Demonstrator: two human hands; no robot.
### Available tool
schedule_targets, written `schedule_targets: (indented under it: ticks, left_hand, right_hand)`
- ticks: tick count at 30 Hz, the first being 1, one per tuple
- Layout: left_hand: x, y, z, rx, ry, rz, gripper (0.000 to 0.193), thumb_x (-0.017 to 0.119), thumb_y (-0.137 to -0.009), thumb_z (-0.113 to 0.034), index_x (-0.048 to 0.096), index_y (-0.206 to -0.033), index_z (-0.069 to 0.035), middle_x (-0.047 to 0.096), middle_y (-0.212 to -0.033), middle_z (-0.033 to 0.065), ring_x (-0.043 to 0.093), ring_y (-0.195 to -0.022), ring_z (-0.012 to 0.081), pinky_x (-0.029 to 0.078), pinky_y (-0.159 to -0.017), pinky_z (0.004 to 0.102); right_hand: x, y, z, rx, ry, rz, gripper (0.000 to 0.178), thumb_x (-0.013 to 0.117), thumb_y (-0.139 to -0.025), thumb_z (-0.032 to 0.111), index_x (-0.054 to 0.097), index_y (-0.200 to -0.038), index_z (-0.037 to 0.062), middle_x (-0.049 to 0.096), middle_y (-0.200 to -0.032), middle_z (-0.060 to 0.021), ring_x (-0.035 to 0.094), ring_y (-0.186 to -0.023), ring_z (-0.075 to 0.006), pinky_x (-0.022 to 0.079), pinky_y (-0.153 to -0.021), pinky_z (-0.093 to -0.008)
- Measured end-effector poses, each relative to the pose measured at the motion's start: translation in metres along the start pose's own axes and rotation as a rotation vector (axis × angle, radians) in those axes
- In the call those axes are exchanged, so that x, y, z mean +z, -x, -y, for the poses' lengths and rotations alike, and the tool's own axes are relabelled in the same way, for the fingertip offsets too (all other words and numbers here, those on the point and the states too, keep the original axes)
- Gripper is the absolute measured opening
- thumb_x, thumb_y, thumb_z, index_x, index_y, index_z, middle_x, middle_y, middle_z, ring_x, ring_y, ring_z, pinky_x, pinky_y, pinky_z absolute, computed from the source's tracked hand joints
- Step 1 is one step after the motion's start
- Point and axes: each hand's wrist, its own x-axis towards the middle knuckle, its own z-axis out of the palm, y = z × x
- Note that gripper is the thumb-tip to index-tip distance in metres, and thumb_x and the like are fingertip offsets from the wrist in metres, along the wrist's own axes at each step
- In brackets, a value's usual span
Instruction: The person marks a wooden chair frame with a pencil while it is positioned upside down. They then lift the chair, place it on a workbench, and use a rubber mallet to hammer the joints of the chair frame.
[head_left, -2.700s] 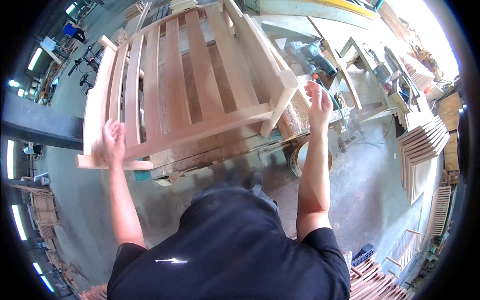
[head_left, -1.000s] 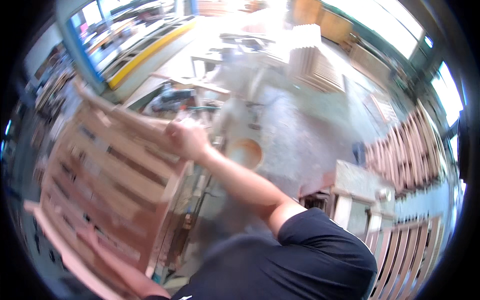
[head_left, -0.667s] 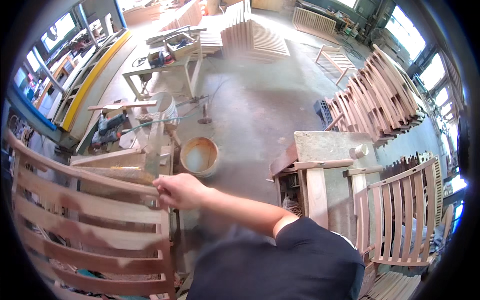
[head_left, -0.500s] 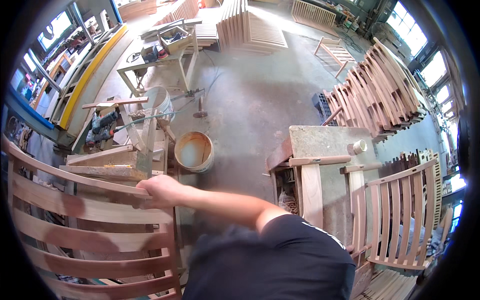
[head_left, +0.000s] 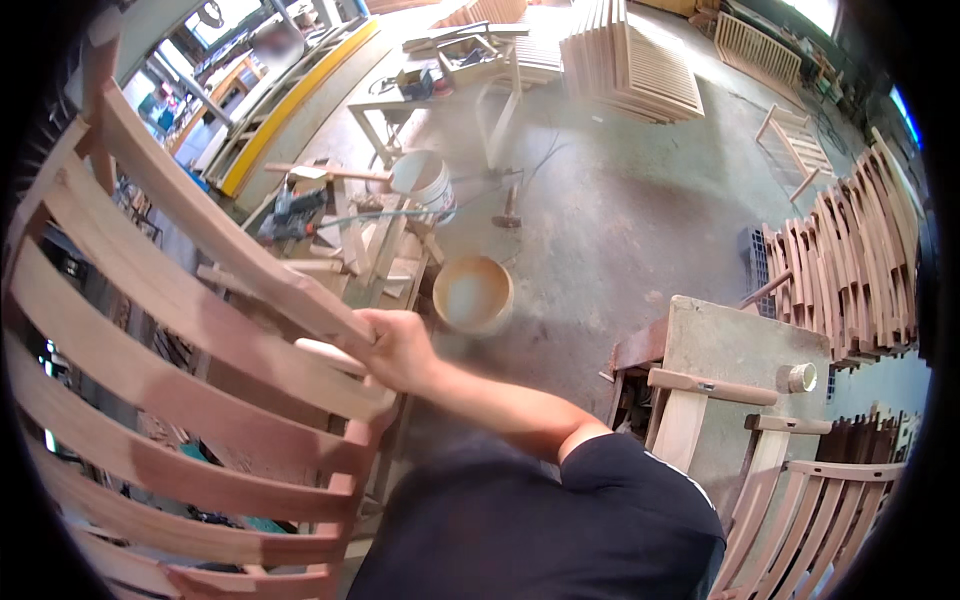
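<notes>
A large wooden slatted frame (head_left: 190,410), with several curved slats running between side rails, fills the left side. It tilts, its far left end higher than the end nearest me. My right hand (head_left: 400,350) reaches across from the right, its fingers closed around the near end of the frame's top rail (head_left: 215,235). The fingertips are partly hidden behind the rail. My left hand is not in view.
A cluttered wooden stand with a power drill (head_left: 293,215) lies beyond the frame, near a bucket (head_left: 474,294). At right stands a workbench (head_left: 735,335) with wooden parts and a small tub (head_left: 797,378). Stacked slatted panels (head_left: 630,65) stand farther back. A blurred person (head_left: 278,45) shows far left.
The slatted frame's left end has risen and tilts up more steeply. My right hand keeps its hold on the top rail. The surroundings have shifted rightward in the view.
</notes>
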Motion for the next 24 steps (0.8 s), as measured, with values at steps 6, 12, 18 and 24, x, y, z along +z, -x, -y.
schedule_targets:
  ticks: [6,12,18,24]
  left_hand:
    - [0.003,0.062,-0.299,0.065,0.426,-0.247,0.049,0.038,-0.107,-0.043,0.052,-0.139,-0.008,0.064,-0.122,0.0199,0.064,-0.105,0.0296,0.056,-0.088,0.0404]
    - [0.023,0.06,-0.523,0.153,0.917,-0.181,0.052,0.044,-0.105,-0.044,0.051,-0.14,-0.006,0.061,-0.127,0.0198,0.062,-0.109,0.0293,0.053,-0.091,0.0405]
    - [0.055,0.081,-0.754,0.218,1.419,0.01,0.056,0.05,-0.102,-0.045,0.049,-0.141,-0.004,0.059,-0.131,0.0196,0.059,-0.114,0.029,0.051,-0.095,0.0407]
    - [0.064,0.113,-0.999,0.271,1.824,0.269,0.061,0.055,-0.1,-0.046,0.048,-0.142,-0.002,0.056,-0.136,0.0194,0.057,-0.118,0.0288,0.049,-0.099,0.0409]
  right_hand:
    - [-0.088,-0.05,0.065,-0.341,0.007,-0.203,0.029,0.076,-0.084,0.011,0.072,-0.113,0.0085,0.071,-0.085,-0.0169,0.069,-0.077,-0.0356,0.055,-0.068,-0.038]
    - [-0.217,-0.124,0.106,-0.599,0.062,-0.512,0.03,0.076,-0.082,0.012,0.072,-0.111,0.0049,0.071,-0.086,-0.0179,0.07,-0.078,-0.0364,0.055,-0.069,-0.041]
    - [-0.376,-0.183,0.119,-0.592,0.147,-0.705,0.027,0.075,-0.084,0.014,0.072,-0.109,0.0047,0.07,-0.083,-0.0202,0.07,-0.076,-0.0372,0.054,-0.068,-0.0419]
    - [-0.533,-0.239,0.132,-0.691,0.265,-1.06,0.023,0.077,-0.087,0.011,0.072,-0.11,0.0055,0.07,-0.08,-0.0173,0.07,-0.071,-0.0295,0.053,-0.065,-0.0363]
